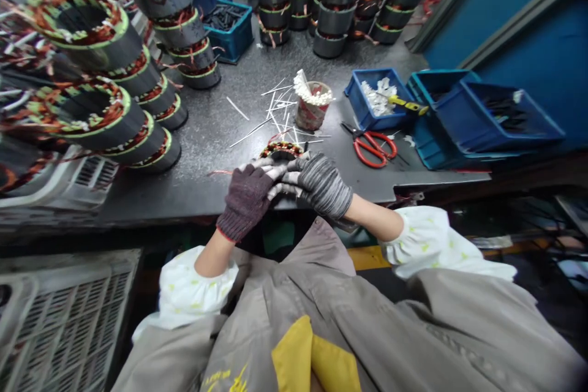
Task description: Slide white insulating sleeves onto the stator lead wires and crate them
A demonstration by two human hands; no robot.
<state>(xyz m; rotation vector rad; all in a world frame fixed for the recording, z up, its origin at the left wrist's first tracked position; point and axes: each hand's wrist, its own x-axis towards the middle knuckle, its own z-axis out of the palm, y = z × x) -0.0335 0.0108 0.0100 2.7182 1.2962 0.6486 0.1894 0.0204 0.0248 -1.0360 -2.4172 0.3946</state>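
Note:
A motor stator [280, 149] with copper windings lies near the front edge of the table, mostly hidden behind my gloved fingers. My left hand [248, 192], in a dark maroon knit glove, has its fingers closed on the stator's left and near side. From the right, my right hand [323, 184], in a grey striped glove, grips the same stator, its fingertips close to the left ones. Thin white sleeving strips [280, 107] are scattered just beyond it. A worn cup [311, 111] full of short white tubes stands behind them.
Stacked stators [98, 116] crowd the left side, and more stacks [337, 6] stand at the back. Red-handled cutters [374, 147] lie at right, before a blue bin [365, 104] holding white pieces and a yellow knife [408, 104]. Further right sit overlapping bins [498, 119].

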